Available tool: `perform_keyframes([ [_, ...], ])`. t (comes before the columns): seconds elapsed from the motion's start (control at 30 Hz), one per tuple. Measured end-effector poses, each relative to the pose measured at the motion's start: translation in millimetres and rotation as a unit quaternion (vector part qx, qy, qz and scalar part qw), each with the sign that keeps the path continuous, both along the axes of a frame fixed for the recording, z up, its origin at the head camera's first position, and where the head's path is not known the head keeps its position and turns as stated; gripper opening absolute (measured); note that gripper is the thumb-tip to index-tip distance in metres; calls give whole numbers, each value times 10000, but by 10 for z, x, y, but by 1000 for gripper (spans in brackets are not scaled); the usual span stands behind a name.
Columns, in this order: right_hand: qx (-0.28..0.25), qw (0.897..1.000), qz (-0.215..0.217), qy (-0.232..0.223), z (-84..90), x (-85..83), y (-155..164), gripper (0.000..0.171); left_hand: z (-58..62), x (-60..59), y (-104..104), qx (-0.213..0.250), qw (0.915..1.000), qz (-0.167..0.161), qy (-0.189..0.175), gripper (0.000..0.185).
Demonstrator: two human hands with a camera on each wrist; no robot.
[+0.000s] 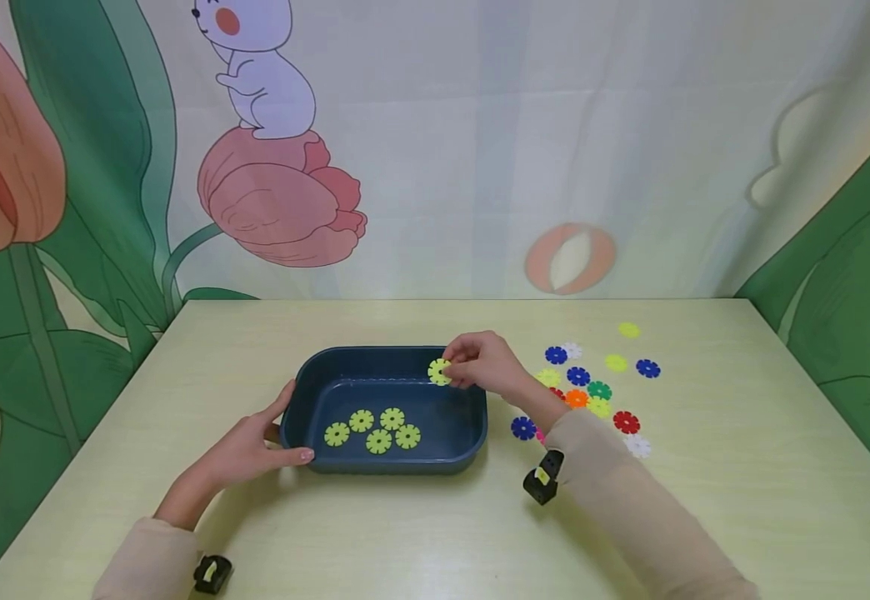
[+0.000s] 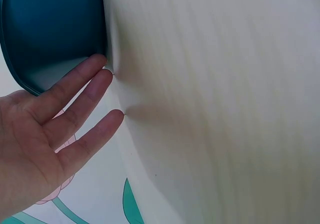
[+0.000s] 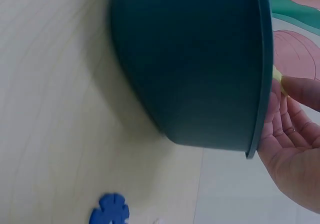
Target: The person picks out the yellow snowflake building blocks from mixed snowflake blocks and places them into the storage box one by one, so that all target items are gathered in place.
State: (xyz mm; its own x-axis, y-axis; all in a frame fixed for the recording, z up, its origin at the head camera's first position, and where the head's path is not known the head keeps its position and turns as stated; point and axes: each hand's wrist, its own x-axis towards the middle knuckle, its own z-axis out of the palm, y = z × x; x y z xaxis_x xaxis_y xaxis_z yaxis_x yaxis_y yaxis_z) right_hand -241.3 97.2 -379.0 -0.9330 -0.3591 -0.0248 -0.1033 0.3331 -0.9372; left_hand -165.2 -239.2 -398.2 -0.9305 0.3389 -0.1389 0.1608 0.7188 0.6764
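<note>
A dark blue tray (image 1: 296, 408) stands on the table with several yellow-green snowflake discs (image 1: 378, 440) lying in it. My right hand (image 1: 480, 367) pinches one more yellow-green disc (image 1: 439, 372) above the tray's back right corner. Seen from the right wrist, the tray's outer wall (image 3: 200, 69) fills the frame, and a sliver of the disc (image 3: 279, 80) shows by my fingertips (image 3: 300, 91). My left hand (image 1: 255, 446) rests with straight fingers against the tray's front left corner. In the left wrist view its fingers (image 2: 85, 91) touch the tray wall (image 2: 55, 29).
Loose discs in blue (image 1: 523, 427), red (image 1: 626, 422), orange (image 1: 576, 398), green (image 1: 599, 389), white (image 1: 637, 446) and yellow (image 1: 616, 362) lie scattered right of the tray. A blue disc (image 3: 110, 214) lies near the tray in the right wrist view. A printed curtain hangs behind the table.
</note>
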Motion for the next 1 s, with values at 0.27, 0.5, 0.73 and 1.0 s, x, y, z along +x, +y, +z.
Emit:
perform_keyframes([
  [0.27,101,9999,32,-29,-56,-40,-182,10,-11,-5,-2,10,10000,47,-25,103],
  [0.5,155,9996,92,-218,-125,-89,-342,10,8,4,12,17,10000,50,-21,103],
  [0.73,154,9977,-20,-656,-226,-125,-448,10,12,10,10,-2,10000,27,-1,102],
  [1.0,559,9926,-252,-1044,-273,-115,-512,8,7,5,5,-14,10000,10,9,102],
])
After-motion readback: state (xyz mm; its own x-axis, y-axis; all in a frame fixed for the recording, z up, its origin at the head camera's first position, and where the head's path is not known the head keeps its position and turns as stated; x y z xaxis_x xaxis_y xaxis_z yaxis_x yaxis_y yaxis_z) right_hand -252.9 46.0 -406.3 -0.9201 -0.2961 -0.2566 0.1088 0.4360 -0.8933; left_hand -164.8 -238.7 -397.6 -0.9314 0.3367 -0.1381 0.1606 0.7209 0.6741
